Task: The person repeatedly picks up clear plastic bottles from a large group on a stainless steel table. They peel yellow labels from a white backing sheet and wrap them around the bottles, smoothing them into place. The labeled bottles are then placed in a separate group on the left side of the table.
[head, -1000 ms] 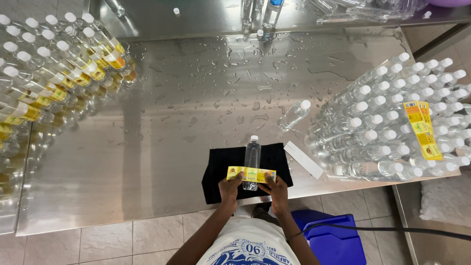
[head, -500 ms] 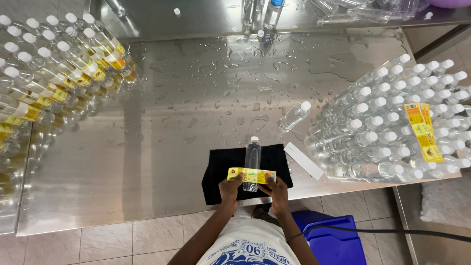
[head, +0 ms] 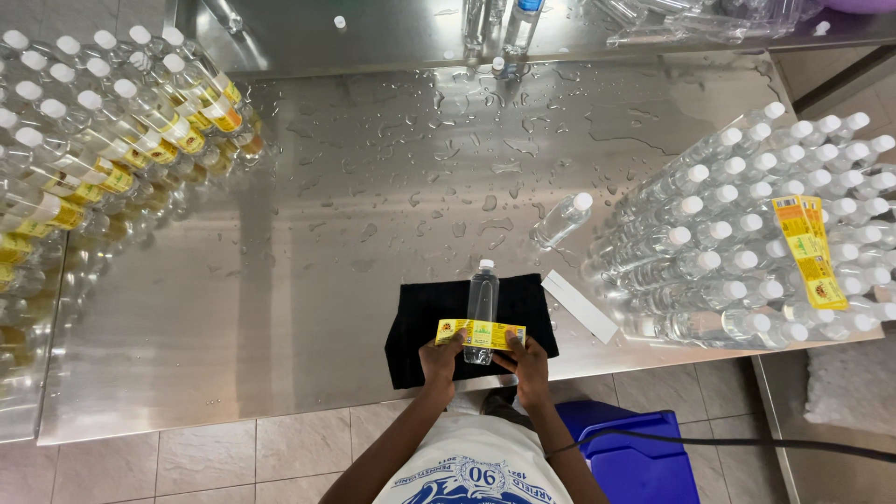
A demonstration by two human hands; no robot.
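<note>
A clear plastic bottle (head: 483, 297) with a white cap lies on a black cloth (head: 427, 313) at the near edge of a wet steel table (head: 327, 243). A yellow label (head: 479, 332) is laid across the bottle's lower part. My left hand (head: 441, 361) presses the label's left end and my right hand (head: 531, 362) presses its right end, both resting on the cloth.
Several labelled bottles (head: 103, 149) stand grouped at the left. Several unlabelled capped bottles (head: 747, 243) crowd the right, with yellow label strips (head: 807, 250) lying on them. One lone bottle (head: 562, 220) stands mid-table, beside a white paper strip (head: 581, 305). A blue bin (head: 635, 457) sits below.
</note>
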